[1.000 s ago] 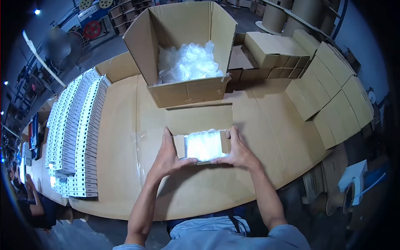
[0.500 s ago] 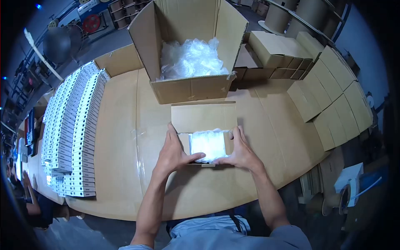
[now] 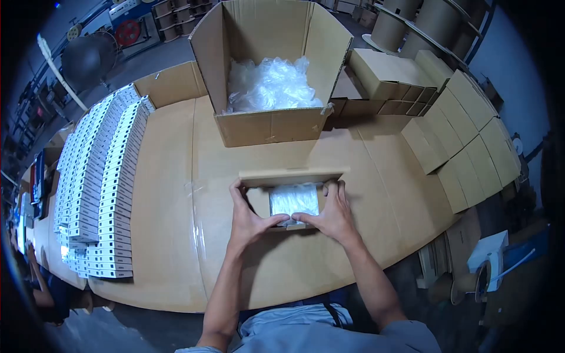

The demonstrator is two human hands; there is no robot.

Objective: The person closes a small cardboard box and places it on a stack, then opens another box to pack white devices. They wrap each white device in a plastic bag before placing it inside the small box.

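A small brown cardboard box lies in front of me with its lid raised at the back. Inside it is a white item under clear plastic wrap. My left hand grips the box's left end, fingers at the back corner and thumb on the near edge of the wrap. At the right end my right hand holds the box the same way, its thumb almost meeting the left one.
Behind stands a large open carton holding crumpled clear plastic. White boxes are stacked in long rows at left. Brown boxes are piled at right. A co-worker's arm shows at far left.
The lid has tipped forward from lying back and now stands more upright. Both thumbs have come closer together over the wrapped item, and the right hand has shifted slightly.
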